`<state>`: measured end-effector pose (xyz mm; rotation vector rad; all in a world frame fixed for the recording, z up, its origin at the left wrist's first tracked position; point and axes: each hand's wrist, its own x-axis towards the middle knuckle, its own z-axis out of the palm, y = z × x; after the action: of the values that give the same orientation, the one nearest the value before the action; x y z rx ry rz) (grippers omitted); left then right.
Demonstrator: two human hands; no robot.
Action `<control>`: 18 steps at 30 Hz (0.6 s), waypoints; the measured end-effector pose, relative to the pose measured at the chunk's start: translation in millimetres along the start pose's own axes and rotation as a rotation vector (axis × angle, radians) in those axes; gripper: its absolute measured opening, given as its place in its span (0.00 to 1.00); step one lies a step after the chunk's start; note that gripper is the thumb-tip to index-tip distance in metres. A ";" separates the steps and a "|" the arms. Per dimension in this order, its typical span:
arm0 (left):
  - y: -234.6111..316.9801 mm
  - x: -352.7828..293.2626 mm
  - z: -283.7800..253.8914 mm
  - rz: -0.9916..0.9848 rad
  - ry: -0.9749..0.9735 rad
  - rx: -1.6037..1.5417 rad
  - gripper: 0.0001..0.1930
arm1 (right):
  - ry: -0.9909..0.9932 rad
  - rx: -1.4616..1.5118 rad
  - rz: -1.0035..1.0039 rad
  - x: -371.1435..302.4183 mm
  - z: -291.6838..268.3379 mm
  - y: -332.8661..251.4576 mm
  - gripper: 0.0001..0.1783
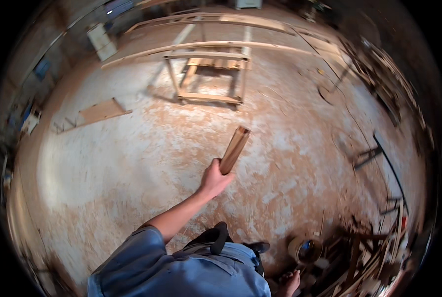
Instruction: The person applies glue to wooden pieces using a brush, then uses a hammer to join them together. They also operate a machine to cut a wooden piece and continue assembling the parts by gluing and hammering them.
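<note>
Held out in front of my body, my left hand [217, 179] is wrapped round the lower end of a short brown wooden block [235, 149]. The block tilts up and to the right, over the floor. Dark lines run along it; I cannot tell whether it is one piece or a few strips together. Low at the right edge of my body, my right hand [291, 283] hangs with its fingers curled. What those fingers hold, if anything, is too small to make out. Near my right hand stands a round bucket-like container [305, 250] with something blue inside.
Ahead stands a wooden frame stand [208, 96] with long boards [260, 45] across it. A plank [102, 111] lies at the left. Dark metal legs [392, 168] stand at the right, and a heap of scrap wood [364, 252] fills the lower right. Dust covers the floor [117, 163].
</note>
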<state>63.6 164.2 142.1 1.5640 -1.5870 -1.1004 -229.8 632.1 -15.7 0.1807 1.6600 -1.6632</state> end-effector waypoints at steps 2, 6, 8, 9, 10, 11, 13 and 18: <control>-43.9 11.2 -67.4 -0.036 0.094 0.084 0.23 | 0.002 -0.363 -0.046 -7.2 107.4 -29.4 0.17; -99.0 16.5 -165.4 -0.230 0.170 0.146 0.24 | -0.087 -0.626 0.193 24.2 187.3 -23.0 0.17; -118.9 18.1 -194.0 -0.246 0.247 0.180 0.25 | -0.071 -0.710 0.271 53.1 223.4 -14.9 0.17; -136.0 17.3 -212.6 -0.235 0.312 0.201 0.25 | -0.048 -0.735 0.288 68.7 240.4 -9.8 0.17; -144.8 16.5 -235.3 -0.287 0.358 0.164 0.24 | -0.024 -0.756 0.300 88.7 256.9 -2.1 0.17; -151.0 13.2 -257.2 -0.332 0.395 0.123 0.24 | 0.009 -0.776 0.303 110.3 269.5 4.2 0.17; -186.0 0.9 -299.8 -0.382 0.505 0.140 0.22 | 0.034 -0.811 0.309 160.1 307.6 18.4 0.18; -263.6 -30.4 -388.1 -0.547 0.628 0.427 0.17 | -0.476 -0.781 0.120 228.8 528.3 17.1 0.16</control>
<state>529.8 162.8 81.6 2.4235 -1.0169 -0.4229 -165.1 64.5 -88.8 -0.4542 1.7390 -0.7858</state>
